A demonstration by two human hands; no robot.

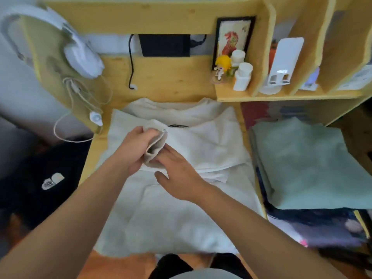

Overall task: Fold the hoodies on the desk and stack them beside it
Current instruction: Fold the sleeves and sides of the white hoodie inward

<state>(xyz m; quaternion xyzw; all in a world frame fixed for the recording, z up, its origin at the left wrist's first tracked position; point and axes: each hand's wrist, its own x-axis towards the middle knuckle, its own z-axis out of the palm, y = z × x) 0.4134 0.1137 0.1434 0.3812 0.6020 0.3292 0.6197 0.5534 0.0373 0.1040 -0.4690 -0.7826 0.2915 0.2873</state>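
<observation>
While spread over the yellow wooden desk (94,150), white fleece hoodie (181,208) getting folded. Left hand (134,150) gripping its ribbed cuff (156,144), fingers curled tight. Right hand (177,174) flat beside, fingers straight.

A white hoodie (181,198) covered nearly the whole tabletop (88,164). The shelf (281,96) overhung its back right corner; the folded stack (308,166) crowded the right edge.
</observation>
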